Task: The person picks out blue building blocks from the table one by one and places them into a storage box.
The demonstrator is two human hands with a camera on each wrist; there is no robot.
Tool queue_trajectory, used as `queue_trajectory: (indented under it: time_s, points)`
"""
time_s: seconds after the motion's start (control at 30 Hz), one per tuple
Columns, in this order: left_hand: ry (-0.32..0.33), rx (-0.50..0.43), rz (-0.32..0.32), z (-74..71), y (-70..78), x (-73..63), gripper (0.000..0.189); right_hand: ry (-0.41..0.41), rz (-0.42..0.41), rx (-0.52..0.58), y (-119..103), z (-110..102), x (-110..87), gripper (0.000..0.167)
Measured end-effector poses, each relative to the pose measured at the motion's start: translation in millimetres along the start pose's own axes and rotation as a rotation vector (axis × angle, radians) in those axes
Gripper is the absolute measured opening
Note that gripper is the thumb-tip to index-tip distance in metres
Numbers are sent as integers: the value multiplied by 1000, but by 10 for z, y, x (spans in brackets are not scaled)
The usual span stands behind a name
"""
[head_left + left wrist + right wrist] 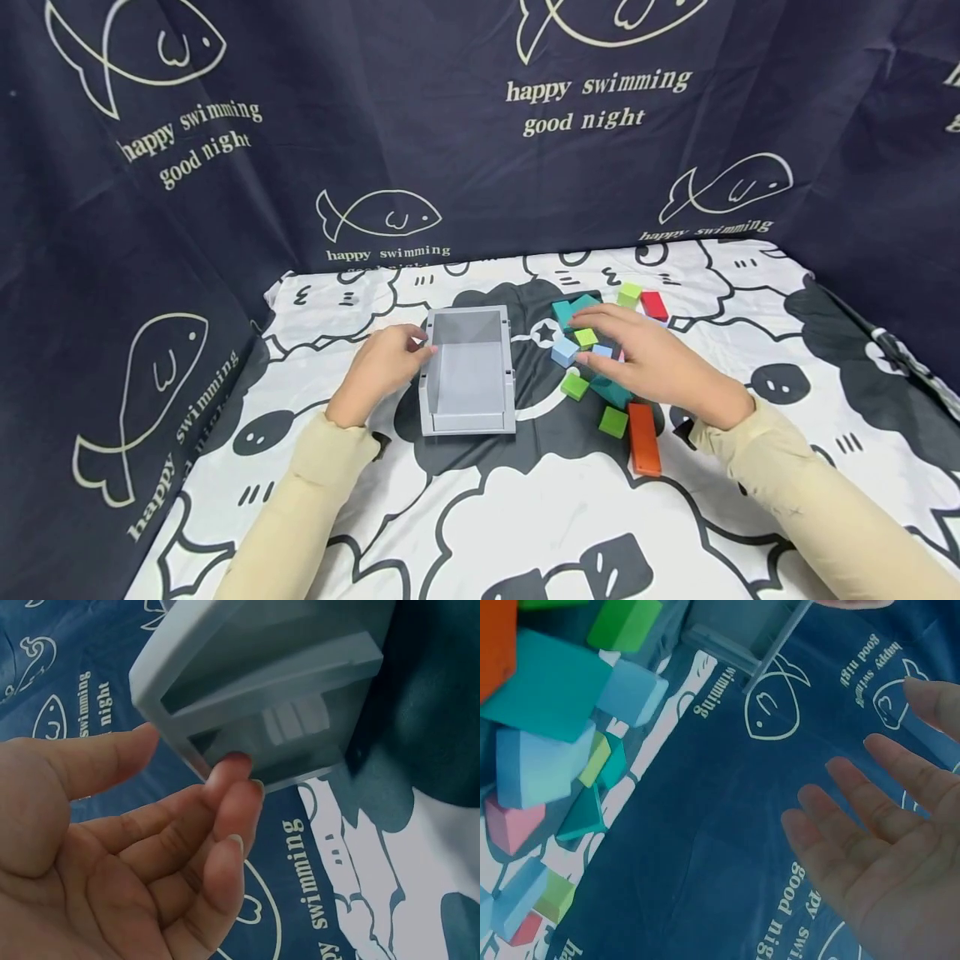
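Observation:
In the head view a grey open-topped plastic bin stands on the sheep-print cloth. My left hand is at its left side, thumb by the rim. The left wrist view has the fingers loosely bent against or close beside the bin, with a gap to the thumb. My right hand is above a group of coloured blocks, fingers spread and nothing held. Beneath and around it are a light blue block, a lime block and a teal block, partly hidden by the hand.
A long orange block and a green block lie at the near side of the group. Farther back are a red block and a light green block. A dark fish-print curtain hangs behind the cloth.

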State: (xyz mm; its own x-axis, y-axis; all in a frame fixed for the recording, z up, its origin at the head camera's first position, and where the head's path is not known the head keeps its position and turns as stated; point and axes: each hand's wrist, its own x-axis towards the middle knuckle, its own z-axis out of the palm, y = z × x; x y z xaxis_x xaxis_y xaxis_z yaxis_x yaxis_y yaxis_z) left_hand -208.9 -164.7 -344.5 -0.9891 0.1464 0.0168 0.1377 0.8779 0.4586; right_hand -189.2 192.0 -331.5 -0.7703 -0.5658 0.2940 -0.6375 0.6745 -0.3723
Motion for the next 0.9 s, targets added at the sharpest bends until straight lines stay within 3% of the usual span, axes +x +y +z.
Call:
queue_trajectory:
  time_s: [0.3, 0.9]
  points:
    - [-10, -20, 4, 55, -11, 13, 43, 12, 25, 33, 145, -20, 123, 38]
    - [-71, -66, -10, 77, -58, 51, 50, -20, 109, -2, 452, 90, 365, 32]
